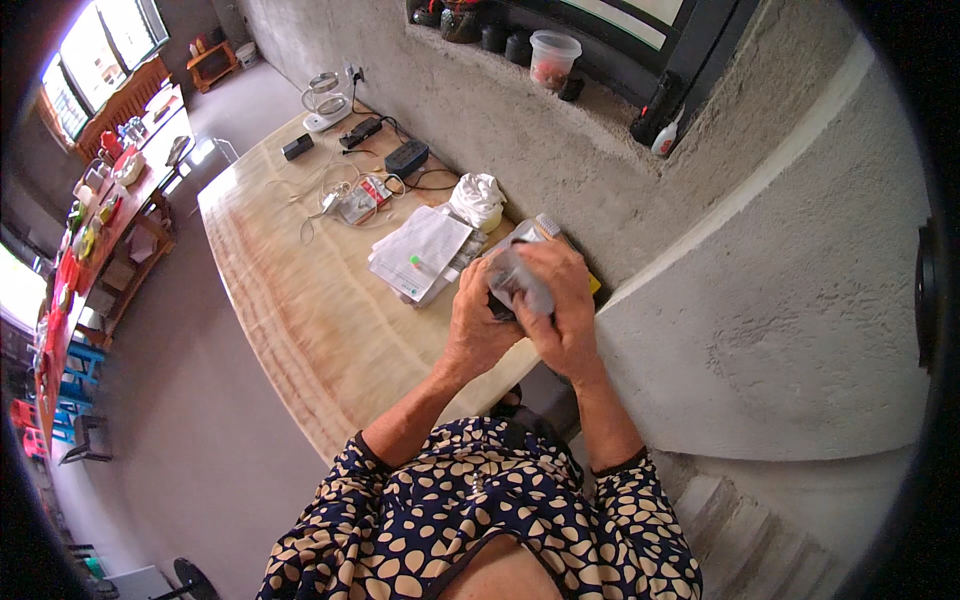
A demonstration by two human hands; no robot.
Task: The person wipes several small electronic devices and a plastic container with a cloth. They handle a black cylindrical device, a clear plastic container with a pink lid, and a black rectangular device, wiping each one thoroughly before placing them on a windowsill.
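Above the near right end of the marble-patterned table (300, 240), both my hands are closed round a greyish see-through plastic piece (522, 277), perhaps a bag. My left hand (476, 318) grips its left side, fingers curled. From the right my right hand (566, 300) wraps over it, thumb across the front. Something dark shows beneath the plastic between the hands; its kind is hidden. Left of my hands lie white paper sheets (425, 245) with a small green item (415, 261) on top. Just beyond, a bunched white cloth or bag (478, 200) sits by the wall.
Farther along the table are a tangle of white cables (335, 195), a black power box (407, 157) and a glass kettle (325, 103). A plastic tub (553, 62) stands on the window ledge. A curved concrete wall (770, 280) rises to my right.
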